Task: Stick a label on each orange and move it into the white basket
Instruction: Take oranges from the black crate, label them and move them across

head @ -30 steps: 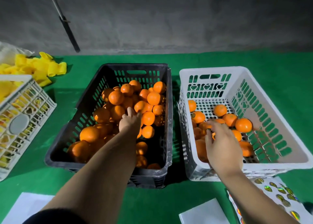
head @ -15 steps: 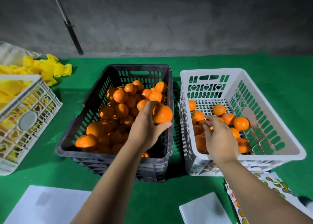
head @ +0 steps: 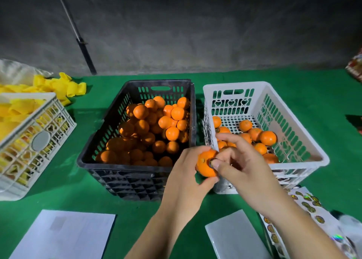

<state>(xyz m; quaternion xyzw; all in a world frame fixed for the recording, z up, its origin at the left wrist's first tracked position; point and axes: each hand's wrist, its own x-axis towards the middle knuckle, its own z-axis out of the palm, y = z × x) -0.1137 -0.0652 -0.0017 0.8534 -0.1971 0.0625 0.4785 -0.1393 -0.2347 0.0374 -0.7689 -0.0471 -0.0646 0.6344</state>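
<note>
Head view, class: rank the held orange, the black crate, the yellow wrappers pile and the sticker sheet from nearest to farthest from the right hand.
1. Held orange, touching the right hand.
2. Sticker sheet, lower right.
3. Black crate, centre-left.
4. Yellow wrappers pile, far left.

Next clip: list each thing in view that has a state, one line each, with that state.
Left hand: gripping the held orange.
Right hand: thumb pressing a label onto it.
Held orange: lifted, in front of both baskets.
Black crate: heaped with oranges.
White basket: partly filled.
Label sheet: flat, labels left on it.
</note>
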